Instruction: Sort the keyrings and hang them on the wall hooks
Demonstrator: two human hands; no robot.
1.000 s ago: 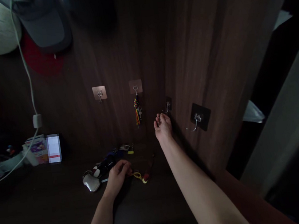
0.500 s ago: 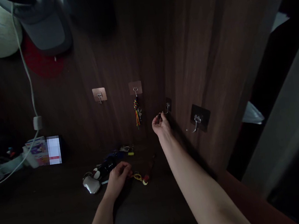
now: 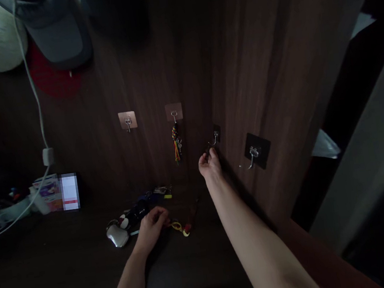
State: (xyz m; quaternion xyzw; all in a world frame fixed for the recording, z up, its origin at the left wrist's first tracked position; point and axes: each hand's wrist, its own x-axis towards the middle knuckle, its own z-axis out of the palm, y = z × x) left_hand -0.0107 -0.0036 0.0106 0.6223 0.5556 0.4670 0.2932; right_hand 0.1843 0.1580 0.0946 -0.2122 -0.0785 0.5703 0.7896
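Note:
My right hand (image 3: pixel 210 163) is raised at the corner of the dark wood panels, just below a metal hook (image 3: pixel 214 137). Its fingers are pinched around something small and dark that I cannot make out. Low on the left, my left hand (image 3: pixel 154 222) rests by the shelf with curled fingers, and what they hold, if anything, is hidden. A keychain with a yellow loop (image 3: pixel 177 226) and a red part lies beside its fingertips. Behind it are a dark bundle (image 3: pixel 139 211), a silver rounded fob (image 3: pixel 118 236) and several keys (image 3: pixel 162 190) with a yellow tag.
A beaded keychain with coloured cords (image 3: pixel 175 141) hangs from a wall hook. Other adhesive hooks include a left one (image 3: pixel 127 121) and a right one (image 3: pixel 254 151). Caps (image 3: pixel 58 43) hang upper left, near a white cable (image 3: pixel 34 89). Small boxes (image 3: pixel 47 191) stand at left.
My right hand has shifted slightly down and to the right, a little below the corner hook. My left hand stays almost where it was.

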